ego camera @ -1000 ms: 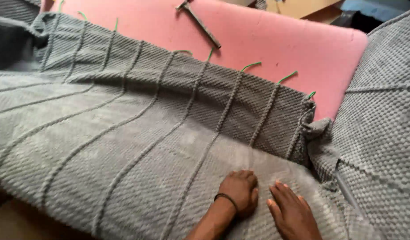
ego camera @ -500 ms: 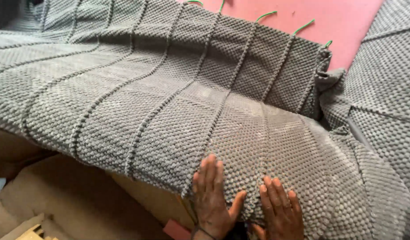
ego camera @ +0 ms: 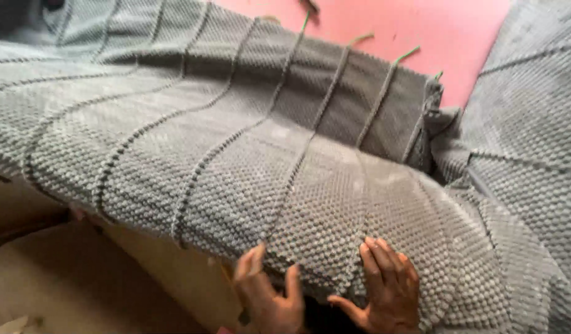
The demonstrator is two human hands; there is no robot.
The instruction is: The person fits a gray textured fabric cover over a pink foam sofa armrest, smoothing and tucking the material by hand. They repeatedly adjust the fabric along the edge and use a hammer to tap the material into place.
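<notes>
Pink foam slab point(ego camera: 421, 25) lying flat at the top of the view, its surface showing bare. Dark tool point(ego camera: 310, 5) resting on the foam at the upper edge, mostly cut off by the frame. Tan board point(ego camera: 174, 272) showing at lower left, in shadow. Brown floor point(ego camera: 63, 291) spreading below it, a pale scrap point(ego camera: 13, 325) sitting at the bottom left corner.

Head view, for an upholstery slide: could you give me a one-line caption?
Both hands, left hand and right hand, press the lower edge of grey textured fabric draped over pink foam.
</notes>
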